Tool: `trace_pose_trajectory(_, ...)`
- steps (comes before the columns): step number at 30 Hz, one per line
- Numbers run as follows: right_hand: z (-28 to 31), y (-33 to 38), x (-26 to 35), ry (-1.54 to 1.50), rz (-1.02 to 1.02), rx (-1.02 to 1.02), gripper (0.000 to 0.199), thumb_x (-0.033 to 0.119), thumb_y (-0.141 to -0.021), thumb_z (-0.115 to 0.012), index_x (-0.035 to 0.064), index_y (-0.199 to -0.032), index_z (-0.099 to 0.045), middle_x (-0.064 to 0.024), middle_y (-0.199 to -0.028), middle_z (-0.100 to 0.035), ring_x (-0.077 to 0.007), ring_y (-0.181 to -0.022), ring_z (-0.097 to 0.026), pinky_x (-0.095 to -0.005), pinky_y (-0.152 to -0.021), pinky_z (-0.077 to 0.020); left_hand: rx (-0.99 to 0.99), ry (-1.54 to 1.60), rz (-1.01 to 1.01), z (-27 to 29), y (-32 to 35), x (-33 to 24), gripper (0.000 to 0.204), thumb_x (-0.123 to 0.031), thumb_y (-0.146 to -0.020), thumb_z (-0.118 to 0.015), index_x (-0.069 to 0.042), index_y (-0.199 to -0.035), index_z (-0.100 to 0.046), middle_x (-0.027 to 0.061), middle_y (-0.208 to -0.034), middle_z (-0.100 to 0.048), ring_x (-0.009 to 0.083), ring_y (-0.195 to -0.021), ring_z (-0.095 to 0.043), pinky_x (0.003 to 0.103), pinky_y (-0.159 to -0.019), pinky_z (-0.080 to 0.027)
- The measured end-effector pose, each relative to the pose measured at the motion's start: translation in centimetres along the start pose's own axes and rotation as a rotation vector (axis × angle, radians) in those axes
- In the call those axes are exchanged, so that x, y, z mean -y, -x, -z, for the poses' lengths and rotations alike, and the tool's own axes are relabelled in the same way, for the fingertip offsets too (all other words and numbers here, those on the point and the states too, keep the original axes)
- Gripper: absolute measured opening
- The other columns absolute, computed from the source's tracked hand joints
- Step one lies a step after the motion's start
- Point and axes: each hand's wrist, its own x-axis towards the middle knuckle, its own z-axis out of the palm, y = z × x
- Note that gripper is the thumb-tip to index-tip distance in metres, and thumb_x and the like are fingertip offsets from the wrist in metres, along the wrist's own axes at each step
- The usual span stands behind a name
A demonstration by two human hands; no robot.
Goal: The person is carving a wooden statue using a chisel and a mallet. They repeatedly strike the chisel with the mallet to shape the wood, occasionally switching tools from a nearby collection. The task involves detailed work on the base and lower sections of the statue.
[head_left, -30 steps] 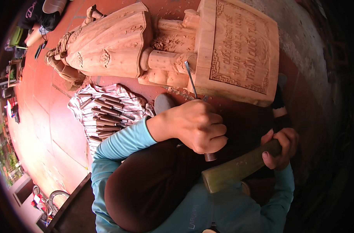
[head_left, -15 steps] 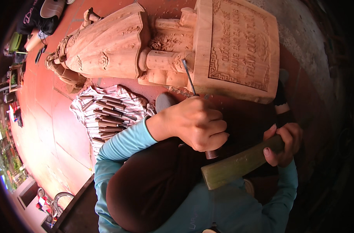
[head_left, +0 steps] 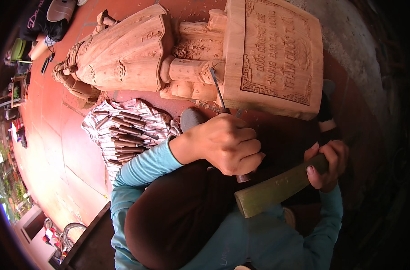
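Observation:
A carved wooden statue [head_left: 119, 54] lies on its back, head to the left, its square base [head_left: 234, 76] at the right with a framed panel of raised lettering. My left hand [head_left: 227, 144] is closed round the handle of a chisel [head_left: 217, 87]. The slim steel blade points away from me, its tip at the statue's carved foot [head_left: 212, 67] beside the base. Below the fist the handle's butt sticks out. In my right hand [head_left: 331, 166] is a greenish flat wooden mallet [head_left: 277, 191], gripped at its right end. Its free end is near the butt, apart from it.
Several brown-handled chisels [head_left: 126, 135] lie on a striped cloth [head_left: 101, 130] left of my arm. Wood chips are scattered on the red tiled floor [head_left: 47, 148]. At the upper left are a cap [head_left: 60, 10] and another person's arm [head_left: 38, 49]; a bicycle [head_left: 72, 234] stands at the lower left.
The mallet's free end has shifted slightly up and right, and my right hand has risen a little. The chisel and my left hand have moved only slightly left.

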Motion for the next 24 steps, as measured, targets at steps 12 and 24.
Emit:
trace_pose_trajectory(12,0.9,1.1,0.5,-0.195,-0.113,0.009,0.079,-0.012,-0.066,-0.059,0.0394,-0.122,-0.041,-0.0047,-0.085,-0.045,-0.0223,-0.063,-0.048,-0.0356,-0.050,-0.0398,-0.024,-0.051,0.036,0.1,-1.1,-1.8,0.031,-0.008,-0.076,-0.066,-0.010,-0.057,-0.042,-0.0035,-0.054,-0.035,0.0106,-0.042,-0.041,0.024,-0.035,-0.032)
trace_pose_trajectory(24,0.7,1.6,0.8,-0.194,-0.122,-0.040,0.072,-0.009,-0.072,-0.058,0.0352,-0.126,-0.038,-0.0053,-0.083,-0.044,-0.0200,-0.061,-0.048,-0.0333,-0.047,-0.0390,-0.087,0.048,0.024,-0.5,-1.1,-0.6,0.029,-0.009,-0.078,-0.067,-0.009,-0.058,-0.046,-0.0038,-0.054,-0.036,0.0100,-0.042,-0.041,0.024,-0.035,-0.030)
